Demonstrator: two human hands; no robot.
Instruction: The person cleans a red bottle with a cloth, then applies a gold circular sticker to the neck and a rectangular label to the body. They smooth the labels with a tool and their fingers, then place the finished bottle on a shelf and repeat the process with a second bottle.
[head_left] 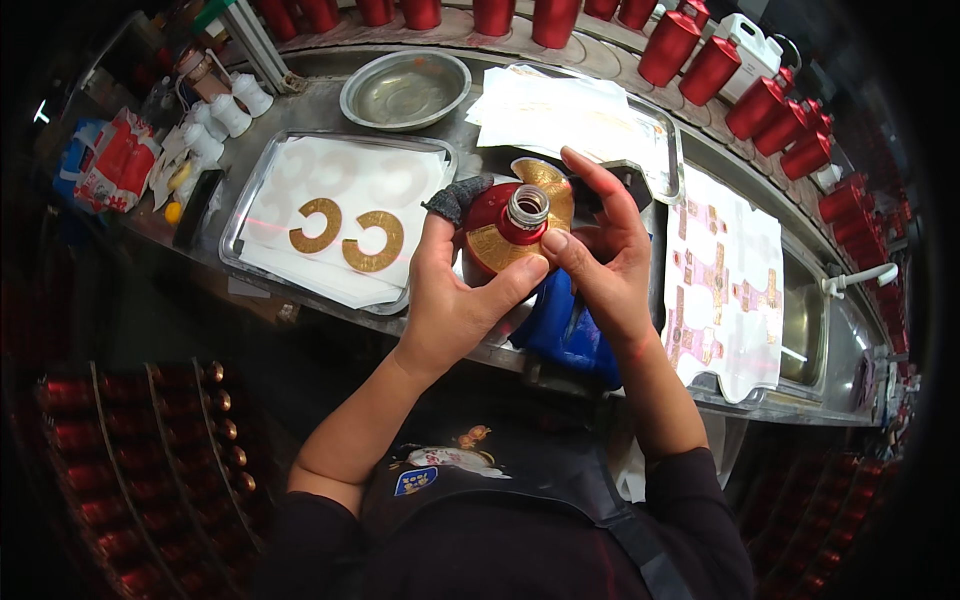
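Observation:
A red bottle (487, 207) with a bare threaded metal neck (528, 206) is between my hands, its mouth toward me. Around its shoulder lies a gold C-shaped decal (500, 247), whose far part (541, 176) stands up beyond the neck. My left hand (450, 285) grips the bottle's left side, thumb pressed on the decal; one fingertip wears a dark cloth cover (458, 197). My right hand (612, 262) holds the right side, thumb by the neck and index finger raised. Two loose gold decals (320, 226) lie on white sheets in a metal tray (236, 222) at left.
A metal bowl (405, 92) and stacked white sheets (548, 108) stand behind. Under my right hand is a blue object (572, 335). A printed decal sheet (725, 290) lies at right, beside a sink (805, 340). Several red bottles (670, 48) line the far edge; white cups (228, 112) stand at left.

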